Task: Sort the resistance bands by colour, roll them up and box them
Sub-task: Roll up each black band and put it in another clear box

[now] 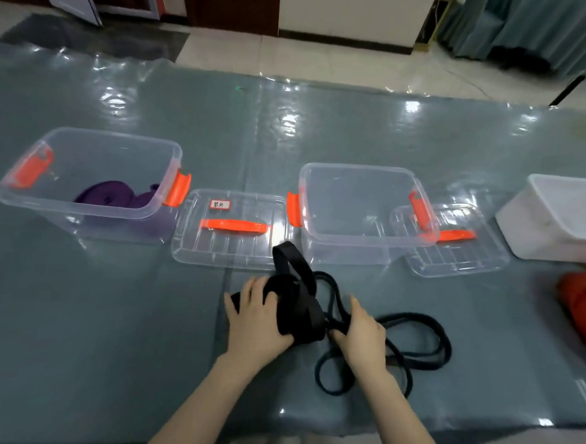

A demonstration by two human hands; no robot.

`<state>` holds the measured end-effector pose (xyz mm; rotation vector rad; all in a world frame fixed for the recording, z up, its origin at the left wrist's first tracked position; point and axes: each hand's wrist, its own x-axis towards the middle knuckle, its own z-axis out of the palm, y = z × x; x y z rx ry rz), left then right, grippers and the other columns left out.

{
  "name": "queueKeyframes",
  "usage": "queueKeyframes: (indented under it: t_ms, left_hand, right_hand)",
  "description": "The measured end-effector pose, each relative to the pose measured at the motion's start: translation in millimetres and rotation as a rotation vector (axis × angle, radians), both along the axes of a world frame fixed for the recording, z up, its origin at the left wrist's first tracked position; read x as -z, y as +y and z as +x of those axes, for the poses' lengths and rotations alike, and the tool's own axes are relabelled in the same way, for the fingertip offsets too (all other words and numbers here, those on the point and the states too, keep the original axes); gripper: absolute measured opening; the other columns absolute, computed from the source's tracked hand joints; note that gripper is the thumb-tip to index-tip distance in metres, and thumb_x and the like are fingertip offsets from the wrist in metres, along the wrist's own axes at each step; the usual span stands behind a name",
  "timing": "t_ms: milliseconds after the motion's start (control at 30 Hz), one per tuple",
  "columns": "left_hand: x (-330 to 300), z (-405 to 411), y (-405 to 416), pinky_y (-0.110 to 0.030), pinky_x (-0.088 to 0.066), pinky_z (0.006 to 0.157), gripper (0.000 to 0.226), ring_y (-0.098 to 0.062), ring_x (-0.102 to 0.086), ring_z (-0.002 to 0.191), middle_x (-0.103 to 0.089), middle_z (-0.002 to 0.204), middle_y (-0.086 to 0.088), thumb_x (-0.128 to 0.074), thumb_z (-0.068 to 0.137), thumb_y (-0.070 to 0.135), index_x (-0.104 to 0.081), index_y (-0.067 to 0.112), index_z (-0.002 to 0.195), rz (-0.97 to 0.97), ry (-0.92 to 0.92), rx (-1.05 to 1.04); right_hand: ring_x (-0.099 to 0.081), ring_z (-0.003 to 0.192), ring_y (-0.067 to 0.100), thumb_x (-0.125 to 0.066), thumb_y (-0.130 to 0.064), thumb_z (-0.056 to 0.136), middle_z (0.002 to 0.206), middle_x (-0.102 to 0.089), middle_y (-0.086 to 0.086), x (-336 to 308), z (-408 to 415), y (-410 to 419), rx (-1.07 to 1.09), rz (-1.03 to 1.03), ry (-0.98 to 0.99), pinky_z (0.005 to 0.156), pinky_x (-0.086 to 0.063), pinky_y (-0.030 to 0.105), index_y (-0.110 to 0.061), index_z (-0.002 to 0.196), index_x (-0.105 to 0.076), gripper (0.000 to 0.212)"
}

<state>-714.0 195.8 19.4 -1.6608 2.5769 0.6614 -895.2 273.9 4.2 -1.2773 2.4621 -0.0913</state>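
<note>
1. Left hand [257, 316] is lying on a partly rolled wide black band [297, 300], flat and matte; its grip is curling over the coil's left end, holding it.
2. Right hand [363, 334] is pinching thinner black bands [414, 343] where they are meeting the roll, thumb and fingers closing on the strands.
3. Thin bands are sprawling in loose round loops on the worktop [93, 313], to the right of and in front of the roll; looking rubbery and cord-like.
4. One loop of the wide band is standing up above the coil, arching toward the lids.
5. Left clear plastic box [28, 187], rectangular with orange latches, is holding rolled purple bands [111, 193] at its bottom.
6. Clear ribbed lid [229, 249] with orange handle and a small white label is lying flat between the two clear boxes.
7. Middle clear box [345, 238] is sitting behind the hands; contents hard to tell.
8. Second clear lid [463, 258] is lying just right of it, partly under the box's edge.
9. White opaque tub [535, 231] is sitting at the far right.
10. Orange-red bands [582, 301] are bunching at the right edge, cut off.
11. Worktop is wearing a glossy, wrinkled grey-green plastic sheet.
</note>
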Motion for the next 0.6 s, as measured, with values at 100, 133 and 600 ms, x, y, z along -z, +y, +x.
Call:
queueKeyframes:
  t_ms: [100,133,600]
  left_hand:
    - [7,-21,9,-0.066,-0.002,0.111,0.099,-0.027,-0.006,0.146,-0.006,0.158,-0.003,-0.07,0.061,0.066,-0.035,0.016,0.139,0.125,-0.17,0.052]
    - [10,-24,10,-0.065,-0.007,0.111,0.1,-0.027,-0.015,0.144,-0.013,0.156,-0.004,-0.07,0.061,0.068,-0.036,0.018,0.14,0.093,-0.213,0.033]
    - [9,-7,-1,-0.04,-0.038,0.087,0.06,-0.021,-0.055,0.105,-0.055,0.11,0.003,-0.069,0.065,0.068,-0.061,0.021,0.101,-0.078,-0.022,-0.297]
  right_hand:
    - [-0.059,0.108,0.024,-0.062,-0.038,0.088,0.113,-0.064,0.002,0,-9,4,-0.089,-0.034,0.031,0.091,-0.04,0.034,-0.024,0.125,-0.059,0.039]
    - [-0.06,0.104,0.024,-0.062,-0.036,0.088,0.111,-0.064,0.002,-1,-14,6,-0.107,-0.045,0.026,0.088,-0.041,0.034,-0.024,0.121,-0.063,0.035]
    - [-0.058,0.095,0.04,-0.063,-0.017,0.089,0.104,-0.059,0.019,-45,-145,47,0.398,-0.349,0.01,0.081,-0.045,0.041,-0.004,0.103,-0.067,0.02]
